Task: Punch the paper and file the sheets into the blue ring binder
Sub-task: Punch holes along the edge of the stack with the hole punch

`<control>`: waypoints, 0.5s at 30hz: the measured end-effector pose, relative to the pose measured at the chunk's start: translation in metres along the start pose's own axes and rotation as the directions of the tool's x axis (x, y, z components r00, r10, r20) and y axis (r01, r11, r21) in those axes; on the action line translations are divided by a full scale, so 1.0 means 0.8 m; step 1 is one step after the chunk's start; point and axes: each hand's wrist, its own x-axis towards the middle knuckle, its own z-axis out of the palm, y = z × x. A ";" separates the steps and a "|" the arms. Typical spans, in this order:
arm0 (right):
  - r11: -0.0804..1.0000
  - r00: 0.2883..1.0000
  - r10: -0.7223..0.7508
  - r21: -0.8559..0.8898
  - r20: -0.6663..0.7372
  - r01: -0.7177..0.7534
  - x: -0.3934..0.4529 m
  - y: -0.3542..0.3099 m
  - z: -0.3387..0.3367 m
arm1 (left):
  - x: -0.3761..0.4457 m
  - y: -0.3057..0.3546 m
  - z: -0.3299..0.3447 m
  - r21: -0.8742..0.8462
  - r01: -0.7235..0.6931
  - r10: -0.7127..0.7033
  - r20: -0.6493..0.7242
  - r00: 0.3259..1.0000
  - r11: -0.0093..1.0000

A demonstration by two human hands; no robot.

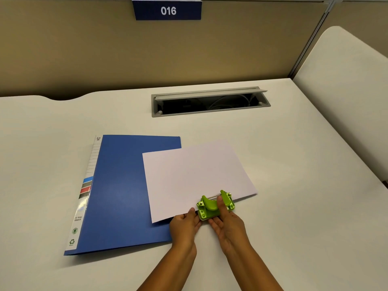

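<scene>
A closed blue ring binder (123, 194) lies flat on the desk at the left. A stack of white paper (195, 177) rests partly over the binder's right edge. Its near edge sits inside a small green hole punch (210, 205). My left hand (184, 225) pinches the paper's near edge just left of the punch. My right hand (227, 223) holds the punch from the near side, thumb lying on its green lever.
The white desk (294, 185) stretches all round. An open grey cable tray (210, 101) with wires inside is set into it behind the paper. A beige partition with a "016" sign (168, 10) stands at the back. A second desk surface (346, 91) adjoins on the right.
</scene>
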 end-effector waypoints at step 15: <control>1.000 0.998 -0.016 0.021 0.054 0.014 0.002 0.003 -0.008 | -0.013 -0.009 -0.003 -0.151 0.045 -0.030 0.098 0.995 0.988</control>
